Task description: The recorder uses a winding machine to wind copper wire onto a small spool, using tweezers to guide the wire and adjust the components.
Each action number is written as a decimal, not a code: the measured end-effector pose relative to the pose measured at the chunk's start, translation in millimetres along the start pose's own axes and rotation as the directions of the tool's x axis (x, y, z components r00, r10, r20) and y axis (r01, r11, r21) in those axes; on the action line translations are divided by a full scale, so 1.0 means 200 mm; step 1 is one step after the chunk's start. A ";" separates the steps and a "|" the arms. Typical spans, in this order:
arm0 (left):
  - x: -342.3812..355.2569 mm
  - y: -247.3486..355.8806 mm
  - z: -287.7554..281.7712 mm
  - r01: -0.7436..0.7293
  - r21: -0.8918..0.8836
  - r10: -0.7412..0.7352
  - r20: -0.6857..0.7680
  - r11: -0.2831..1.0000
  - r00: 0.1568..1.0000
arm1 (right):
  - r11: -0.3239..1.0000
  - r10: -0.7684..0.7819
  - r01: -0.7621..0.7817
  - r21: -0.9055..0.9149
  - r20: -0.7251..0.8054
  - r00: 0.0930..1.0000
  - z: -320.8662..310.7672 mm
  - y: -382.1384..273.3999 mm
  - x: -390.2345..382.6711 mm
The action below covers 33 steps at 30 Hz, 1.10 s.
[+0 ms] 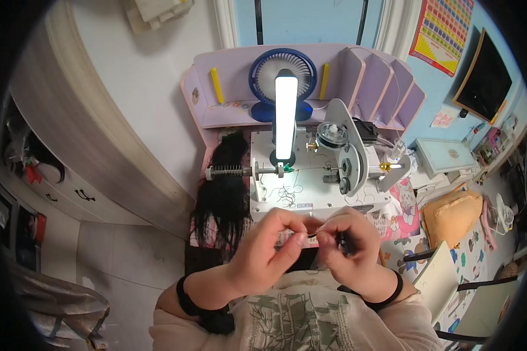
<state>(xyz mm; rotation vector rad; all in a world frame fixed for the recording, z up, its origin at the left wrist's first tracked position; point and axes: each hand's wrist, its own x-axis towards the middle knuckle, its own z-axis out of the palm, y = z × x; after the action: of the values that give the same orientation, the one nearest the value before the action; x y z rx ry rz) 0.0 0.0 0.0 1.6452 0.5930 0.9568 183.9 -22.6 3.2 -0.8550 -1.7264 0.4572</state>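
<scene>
Both hands meet just before the white winding machine [310,169]: left hand [269,245] and right hand [348,243] pinch what seems a thin dark strand [312,235] between them; uneven pull could snap or drop it

From my remote seat I see a lilac desk hutch [366,70] at twelve o'clock against a blue wall [310,20], a grey cabinet [70,140] at nine, a dark screen [486,79] at two.

Both hands, left hand [269,248] and right hand [348,245], pinch a thin dark strand [312,235] before the white winding machine [310,175].
</scene>
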 end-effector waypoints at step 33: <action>0.64 -0.35 -0.18 -0.157 0.921 0.316 0.039 0.358 0.948 | 0.248 0.874 -0.259 0.933 -0.101 0.475 0.39 0.63 0.13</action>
<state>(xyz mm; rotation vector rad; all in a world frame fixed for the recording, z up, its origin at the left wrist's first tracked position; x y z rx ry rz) 46.6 139.5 -27.2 2.7613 1.1558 1.0196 146.8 89.0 -91.1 -0.7768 -0.2455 1.2764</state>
